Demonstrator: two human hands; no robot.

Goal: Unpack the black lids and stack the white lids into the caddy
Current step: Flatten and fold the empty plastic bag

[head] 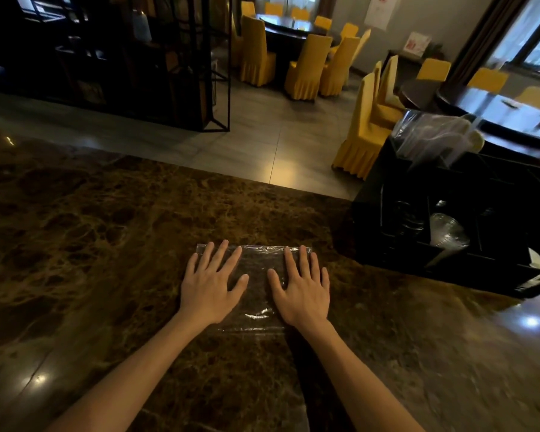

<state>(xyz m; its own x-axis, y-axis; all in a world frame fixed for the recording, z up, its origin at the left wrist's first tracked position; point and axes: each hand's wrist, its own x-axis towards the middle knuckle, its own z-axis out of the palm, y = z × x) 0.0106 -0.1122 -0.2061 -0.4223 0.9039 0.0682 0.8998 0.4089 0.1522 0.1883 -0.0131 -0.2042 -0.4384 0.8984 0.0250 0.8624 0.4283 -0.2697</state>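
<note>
Both the left hand [211,283] and the right hand [303,286] are lying flat, fingers straight, pressing an empty clear plastic bag [256,294] on the marble counter [91,244]. Smoothing outward evenly should flatten it best. Right of the right hand, the black caddy [387,226] is holding clear cups [448,233] and plastic sleeves [434,135]; I cannot make out lids clearly.

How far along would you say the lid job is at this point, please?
Done, apparently: the clear plastic bag lies empty and flat on the marble counter. In hand: the left hand and right hand press it flat. Left: I cannot make out white lids in the dark caddy.
</note>
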